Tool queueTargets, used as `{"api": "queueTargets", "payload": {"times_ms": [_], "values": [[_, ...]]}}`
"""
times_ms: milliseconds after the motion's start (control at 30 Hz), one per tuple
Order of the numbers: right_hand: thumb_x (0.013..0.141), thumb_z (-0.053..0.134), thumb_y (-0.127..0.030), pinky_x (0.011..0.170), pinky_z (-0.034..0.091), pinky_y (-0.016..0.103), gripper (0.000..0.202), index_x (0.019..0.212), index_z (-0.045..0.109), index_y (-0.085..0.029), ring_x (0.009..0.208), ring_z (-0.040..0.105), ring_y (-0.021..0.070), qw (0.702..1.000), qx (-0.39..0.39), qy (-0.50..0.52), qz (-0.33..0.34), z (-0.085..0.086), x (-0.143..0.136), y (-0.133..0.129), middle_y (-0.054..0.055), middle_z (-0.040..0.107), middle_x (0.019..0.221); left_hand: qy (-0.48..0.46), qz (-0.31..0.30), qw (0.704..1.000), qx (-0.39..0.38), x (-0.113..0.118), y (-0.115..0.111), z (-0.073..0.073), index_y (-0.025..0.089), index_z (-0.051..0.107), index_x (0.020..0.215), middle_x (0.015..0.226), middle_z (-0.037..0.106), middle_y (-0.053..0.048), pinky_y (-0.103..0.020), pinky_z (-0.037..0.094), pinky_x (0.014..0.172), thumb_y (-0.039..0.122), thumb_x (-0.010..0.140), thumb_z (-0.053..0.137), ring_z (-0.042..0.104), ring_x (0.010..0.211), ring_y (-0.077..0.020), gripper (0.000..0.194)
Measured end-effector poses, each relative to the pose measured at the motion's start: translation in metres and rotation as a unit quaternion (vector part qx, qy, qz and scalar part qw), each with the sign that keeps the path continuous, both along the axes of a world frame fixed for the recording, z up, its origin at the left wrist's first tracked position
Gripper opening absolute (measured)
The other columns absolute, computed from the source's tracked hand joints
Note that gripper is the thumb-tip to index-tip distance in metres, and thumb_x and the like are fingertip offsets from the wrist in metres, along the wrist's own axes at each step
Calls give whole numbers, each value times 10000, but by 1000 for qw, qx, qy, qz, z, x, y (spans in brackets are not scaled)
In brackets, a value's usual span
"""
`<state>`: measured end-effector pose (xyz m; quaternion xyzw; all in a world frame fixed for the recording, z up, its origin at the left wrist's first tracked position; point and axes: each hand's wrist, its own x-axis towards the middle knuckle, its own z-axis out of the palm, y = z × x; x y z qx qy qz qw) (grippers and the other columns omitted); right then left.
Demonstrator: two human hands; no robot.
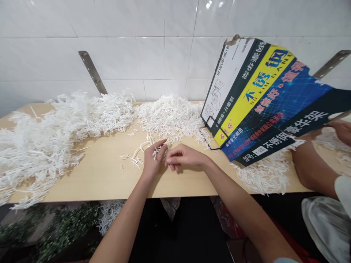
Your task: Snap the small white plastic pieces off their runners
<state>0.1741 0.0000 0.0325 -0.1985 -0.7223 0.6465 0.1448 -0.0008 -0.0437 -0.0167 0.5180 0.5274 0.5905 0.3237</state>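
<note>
My left hand [152, 160] is over the middle of the table, palm turned inward, with a few small white branched plastic pieces [157, 151] held between thumb and fingers. Close beside it on the right, my right hand [188, 156] has its fingers curled and pinched together; what they hold, if anything, is hidden. Just left of my left hand lie thin white branched stems [136, 157] on the tabletop. Beyond both hands rises a heap of short white pieces [171, 113].
A larger pile of white branched sprigs [68, 117] covers the table's left side. A printed cardboard sheet [263, 98] stands tilted at right. Behind it, another person's arm [312, 164] rests near more white pieces [264, 175]. Green foliage [68, 226] lies below the table edge [95, 195].
</note>
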Motion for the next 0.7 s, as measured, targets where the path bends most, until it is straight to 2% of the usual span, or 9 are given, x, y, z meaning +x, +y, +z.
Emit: {"api": "queueTargets", "payload": {"times_ms": [67, 133, 200, 333, 500, 700], "values": [[920, 693, -413, 515, 444, 223, 290, 847, 756, -140, 549, 561, 112, 987, 51, 45, -144, -3, 3, 11, 9, 650, 630, 6, -9, 1000, -2, 0, 1, 2, 195, 795, 1130, 891, 767, -70, -326, 532, 729, 488, 903, 702, 700, 797, -222, 382], [917, 663, -393, 490, 374, 228, 278, 808, 743, -150, 508, 485, 101, 958, 90, 74, -263, -6, 5, 19, -14, 591, 575, -8, -8, 1000, -4, 2, 2, 4, 207, 788, 1088, 835, 724, -46, -293, 488, 627, 520, 929, 660, 637, 673, -173, 374], [930, 625, -394, 493, 343, 238, 291, 796, 734, -160, 495, 446, 98, 938, 119, 78, -317, -9, 2, 20, -23, 563, 563, -54, -2, 999, -7, 4, 2, 5, 216, 767, 1038, 823, 682, -34, -276, 450, 562, 565, 964, 594, 577, 602, -142, 396], [953, 613, -405, 556, 391, 245, 282, 848, 739, -176, 569, 521, 118, 937, 190, 50, -290, -15, -10, 7, -3, 629, 642, -151, -3, 988, -19, 6, 3, 1, 229, 678, 912, 791, 638, -29, -282, 501, 618, 652, 998, 472, 603, 653, -159, 478], [886, 743, -427, 650, 439, 251, 254, 998, 720, -200, 671, 579, 133, 920, 275, 12, -277, -22, -25, -6, 8, 703, 798, -203, -16, 978, 41, 5, 10, -7, 239, 559, 820, 876, 619, -29, -308, 550, 803, 699, 991, 429, 620, 810, -174, 507], [913, 722, -391, 696, 413, 259, 190, 916, 731, -202, 712, 582, 145, 924, 307, -12, -225, -25, -27, -5, 3, 683, 787, -158, 10, 987, 20, 2, 10, -8, 251, 529, 849, 805, 558, -24, -300, 523, 664, 730, 995, 364, 563, 704, -171, 527]]}}
